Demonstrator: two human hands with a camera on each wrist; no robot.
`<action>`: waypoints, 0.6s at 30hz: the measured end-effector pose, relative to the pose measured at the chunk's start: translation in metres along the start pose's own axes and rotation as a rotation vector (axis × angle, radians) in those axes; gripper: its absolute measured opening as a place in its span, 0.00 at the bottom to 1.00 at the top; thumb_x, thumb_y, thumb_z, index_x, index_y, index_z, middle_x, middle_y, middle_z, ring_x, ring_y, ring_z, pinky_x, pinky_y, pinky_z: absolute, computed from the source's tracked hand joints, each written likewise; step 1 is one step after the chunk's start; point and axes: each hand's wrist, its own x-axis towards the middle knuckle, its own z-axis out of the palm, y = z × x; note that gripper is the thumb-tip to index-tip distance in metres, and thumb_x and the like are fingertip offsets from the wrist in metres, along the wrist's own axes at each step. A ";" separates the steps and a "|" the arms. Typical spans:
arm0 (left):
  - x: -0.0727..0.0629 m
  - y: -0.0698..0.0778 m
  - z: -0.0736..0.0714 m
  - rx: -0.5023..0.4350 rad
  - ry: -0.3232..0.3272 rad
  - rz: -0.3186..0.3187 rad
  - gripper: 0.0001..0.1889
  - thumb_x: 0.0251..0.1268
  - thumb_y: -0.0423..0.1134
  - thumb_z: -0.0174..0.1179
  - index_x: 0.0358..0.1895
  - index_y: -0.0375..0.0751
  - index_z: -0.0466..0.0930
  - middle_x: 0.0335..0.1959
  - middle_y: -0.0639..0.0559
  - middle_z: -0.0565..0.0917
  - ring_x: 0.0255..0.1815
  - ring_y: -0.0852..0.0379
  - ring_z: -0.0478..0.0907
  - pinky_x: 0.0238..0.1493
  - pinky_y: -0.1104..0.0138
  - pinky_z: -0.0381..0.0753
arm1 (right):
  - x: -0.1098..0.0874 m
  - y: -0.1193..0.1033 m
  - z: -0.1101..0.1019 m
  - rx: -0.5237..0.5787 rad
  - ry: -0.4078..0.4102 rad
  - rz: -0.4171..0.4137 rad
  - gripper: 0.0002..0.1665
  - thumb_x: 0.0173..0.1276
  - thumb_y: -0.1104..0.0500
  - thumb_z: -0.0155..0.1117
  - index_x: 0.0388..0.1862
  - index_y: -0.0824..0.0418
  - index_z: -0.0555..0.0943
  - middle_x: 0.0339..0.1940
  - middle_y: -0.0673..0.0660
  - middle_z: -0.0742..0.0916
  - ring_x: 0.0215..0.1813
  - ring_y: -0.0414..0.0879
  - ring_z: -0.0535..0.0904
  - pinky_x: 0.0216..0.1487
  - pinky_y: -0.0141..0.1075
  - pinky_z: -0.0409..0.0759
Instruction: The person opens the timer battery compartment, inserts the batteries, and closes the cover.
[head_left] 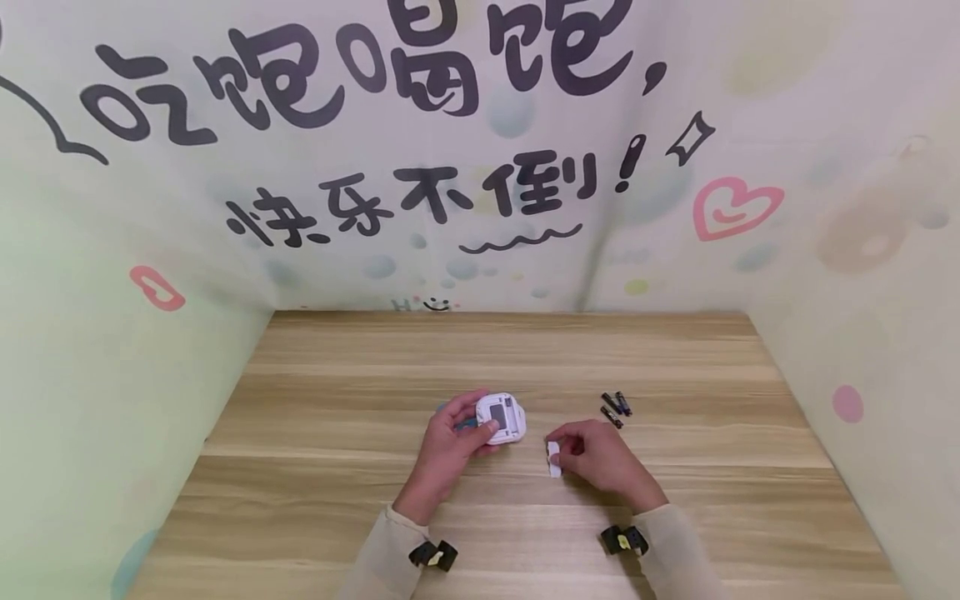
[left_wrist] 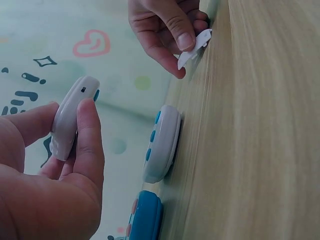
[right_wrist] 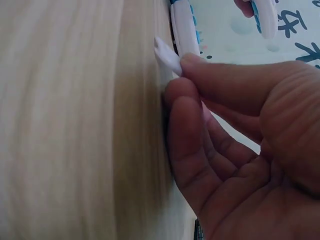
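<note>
My left hand [head_left: 441, 454] grips a small white rounded device [head_left: 501, 412], its back turned up with a dark rectangle and an uncovered battery slot showing. To the right, my right hand [head_left: 603, 457] pinches a small white battery cover [head_left: 554, 470] between thumb and fingers, low over the table. In the left wrist view, a second white device [left_wrist: 164, 145] with blue buttons lies on the table beyond the left hand. Beside it is a blue device [left_wrist: 146, 215] with pinkish buttons, mostly hidden behind the left hand in the head view.
Three small dark batteries [head_left: 611, 404] lie on the wooden table [head_left: 337, 375], beyond the right hand. Printed white walls [head_left: 510, 275] enclose the table at the back and both sides. Black bands [head_left: 433, 556] sit around both sleeves.
</note>
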 end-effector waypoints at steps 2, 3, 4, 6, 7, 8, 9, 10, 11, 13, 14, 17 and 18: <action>0.000 -0.001 -0.001 -0.004 0.000 -0.005 0.31 0.67 0.24 0.67 0.74 0.35 0.73 0.58 0.37 0.80 0.42 0.56 0.87 0.44 0.57 0.95 | 0.000 0.000 0.001 -0.010 0.002 -0.006 0.11 0.67 0.62 0.77 0.48 0.59 0.91 0.26 0.44 0.84 0.28 0.35 0.75 0.29 0.27 0.75; 0.000 -0.001 -0.001 -0.009 0.002 -0.010 0.31 0.67 0.24 0.67 0.74 0.35 0.73 0.58 0.38 0.80 0.42 0.56 0.87 0.44 0.58 0.95 | 0.000 0.000 0.001 -0.015 0.004 -0.008 0.11 0.67 0.62 0.77 0.48 0.60 0.91 0.26 0.44 0.84 0.28 0.35 0.75 0.29 0.27 0.75; 0.000 -0.002 -0.001 -0.012 0.002 -0.012 0.31 0.67 0.24 0.67 0.74 0.35 0.73 0.58 0.38 0.80 0.42 0.56 0.87 0.43 0.58 0.95 | 0.000 0.001 0.002 -0.019 0.005 -0.008 0.11 0.66 0.62 0.77 0.48 0.60 0.91 0.25 0.44 0.83 0.28 0.34 0.75 0.29 0.27 0.75; 0.000 -0.002 -0.002 -0.018 0.004 -0.013 0.32 0.67 0.24 0.67 0.74 0.34 0.72 0.57 0.38 0.80 0.42 0.56 0.87 0.43 0.57 0.95 | 0.001 0.001 0.002 -0.025 0.009 -0.003 0.11 0.66 0.62 0.78 0.47 0.60 0.91 0.25 0.43 0.83 0.28 0.34 0.75 0.29 0.26 0.75; 0.000 -0.003 -0.002 -0.021 0.006 -0.012 0.32 0.67 0.24 0.67 0.74 0.34 0.72 0.57 0.39 0.80 0.41 0.56 0.87 0.43 0.57 0.95 | 0.001 0.002 0.003 -0.026 0.011 0.001 0.11 0.66 0.62 0.78 0.47 0.59 0.91 0.26 0.43 0.83 0.28 0.34 0.75 0.29 0.26 0.75; 0.000 -0.003 -0.002 -0.021 0.007 -0.009 0.32 0.67 0.24 0.67 0.74 0.33 0.72 0.57 0.38 0.80 0.41 0.57 0.87 0.43 0.57 0.95 | 0.001 0.002 0.003 -0.027 0.012 0.003 0.10 0.66 0.62 0.78 0.47 0.59 0.92 0.26 0.43 0.83 0.29 0.34 0.75 0.29 0.27 0.75; 0.000 -0.003 -0.002 -0.023 0.009 -0.008 0.32 0.67 0.24 0.67 0.74 0.34 0.72 0.57 0.38 0.81 0.41 0.57 0.87 0.43 0.57 0.95 | 0.001 0.002 0.003 -0.029 0.015 0.005 0.10 0.66 0.62 0.78 0.46 0.59 0.92 0.26 0.43 0.83 0.29 0.34 0.75 0.29 0.27 0.75; 0.001 -0.004 -0.002 -0.022 0.012 -0.005 0.32 0.67 0.24 0.67 0.74 0.33 0.72 0.57 0.38 0.81 0.41 0.57 0.88 0.43 0.57 0.95 | 0.000 0.002 0.003 -0.028 0.016 0.005 0.10 0.66 0.62 0.78 0.47 0.59 0.91 0.26 0.43 0.83 0.29 0.35 0.75 0.29 0.27 0.75; 0.001 -0.004 -0.002 -0.022 0.014 -0.004 0.32 0.66 0.24 0.67 0.73 0.33 0.72 0.57 0.38 0.81 0.40 0.57 0.88 0.43 0.57 0.95 | 0.000 0.002 0.003 -0.030 0.017 0.007 0.11 0.66 0.62 0.78 0.47 0.59 0.91 0.26 0.43 0.83 0.29 0.35 0.75 0.30 0.27 0.75; 0.001 -0.005 -0.002 -0.025 0.016 -0.003 0.32 0.66 0.24 0.67 0.73 0.33 0.72 0.57 0.37 0.81 0.40 0.58 0.88 0.41 0.59 0.95 | -0.001 0.001 0.002 -0.028 0.024 0.011 0.12 0.66 0.62 0.78 0.48 0.59 0.91 0.27 0.43 0.84 0.30 0.35 0.75 0.31 0.27 0.75; 0.002 -0.006 -0.002 -0.025 0.017 -0.004 0.32 0.66 0.24 0.67 0.73 0.33 0.72 0.57 0.37 0.81 0.40 0.58 0.87 0.40 0.61 0.95 | -0.001 0.001 0.002 -0.027 0.026 0.016 0.12 0.66 0.62 0.77 0.49 0.59 0.91 0.27 0.44 0.84 0.30 0.36 0.75 0.31 0.27 0.76; 0.002 -0.006 -0.002 -0.027 0.017 -0.008 0.32 0.66 0.24 0.67 0.73 0.33 0.72 0.58 0.36 0.81 0.39 0.58 0.87 0.39 0.64 0.94 | -0.002 0.000 0.000 -0.021 0.039 0.033 0.13 0.68 0.61 0.77 0.50 0.58 0.90 0.29 0.44 0.85 0.32 0.37 0.77 0.33 0.28 0.77; 0.002 -0.007 -0.003 -0.024 0.016 -0.006 0.32 0.66 0.24 0.67 0.74 0.32 0.71 0.58 0.35 0.81 0.40 0.58 0.87 0.38 0.64 0.94 | -0.002 0.000 -0.001 -0.015 0.048 0.041 0.13 0.68 0.60 0.76 0.51 0.58 0.90 0.29 0.44 0.85 0.32 0.37 0.77 0.34 0.28 0.78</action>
